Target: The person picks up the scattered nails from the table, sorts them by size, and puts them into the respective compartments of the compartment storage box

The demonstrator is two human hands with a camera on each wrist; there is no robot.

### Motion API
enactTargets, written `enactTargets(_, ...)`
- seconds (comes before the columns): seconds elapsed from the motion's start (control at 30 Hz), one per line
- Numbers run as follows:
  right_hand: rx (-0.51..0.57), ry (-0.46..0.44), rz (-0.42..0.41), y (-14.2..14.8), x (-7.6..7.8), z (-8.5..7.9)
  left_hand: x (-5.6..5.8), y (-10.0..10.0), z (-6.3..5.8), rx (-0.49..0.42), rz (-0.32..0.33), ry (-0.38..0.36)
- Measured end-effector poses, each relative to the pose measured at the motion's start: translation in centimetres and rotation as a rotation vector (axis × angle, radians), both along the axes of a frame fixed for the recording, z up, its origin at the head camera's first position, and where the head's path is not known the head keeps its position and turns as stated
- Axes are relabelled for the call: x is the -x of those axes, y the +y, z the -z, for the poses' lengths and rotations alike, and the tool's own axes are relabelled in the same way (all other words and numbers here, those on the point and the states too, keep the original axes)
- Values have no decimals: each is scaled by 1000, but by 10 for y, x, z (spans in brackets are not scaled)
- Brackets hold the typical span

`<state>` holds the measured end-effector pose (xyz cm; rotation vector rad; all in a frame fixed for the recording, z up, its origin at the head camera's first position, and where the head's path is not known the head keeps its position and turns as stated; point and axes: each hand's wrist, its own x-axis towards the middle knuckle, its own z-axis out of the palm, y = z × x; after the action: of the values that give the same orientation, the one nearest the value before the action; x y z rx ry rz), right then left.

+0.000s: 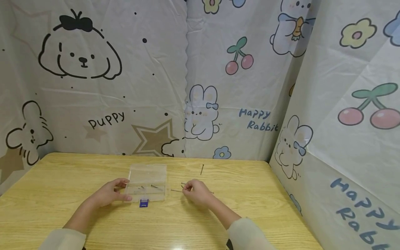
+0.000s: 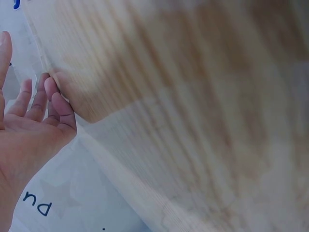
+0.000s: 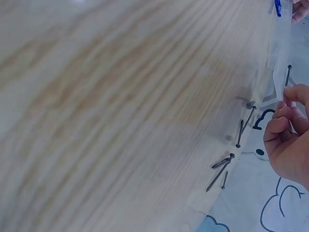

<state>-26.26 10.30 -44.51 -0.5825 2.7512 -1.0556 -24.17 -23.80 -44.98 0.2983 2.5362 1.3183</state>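
A clear plastic box (image 1: 148,173) with a blue latch (image 1: 143,203) lies on the wooden table, lid raised, with a few dark nails (image 1: 156,186) inside. My left hand (image 1: 110,192) holds its left side, the thumb at the front corner and the fingers at the edge farther back. To the right of the box, my right hand (image 1: 197,192) pinches a nail (image 3: 288,76) between thumb and fingertips, its head pointing away from the fingers. Loose nails (image 3: 246,123) lie on the table beside the right hand, partly hidden by it in the head view.
One more nail (image 1: 202,169) lies farther back on the table (image 1: 237,194), near its rear edge. A printed cloth (image 1: 156,86) hangs behind the table, and another (image 1: 337,152) stands along the right side.
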Motion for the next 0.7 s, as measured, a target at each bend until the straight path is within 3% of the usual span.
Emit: enactTargets(0.7, 14, 53, -5, -32, 5, -8, -2, 0, -2, 2, 6, 14)
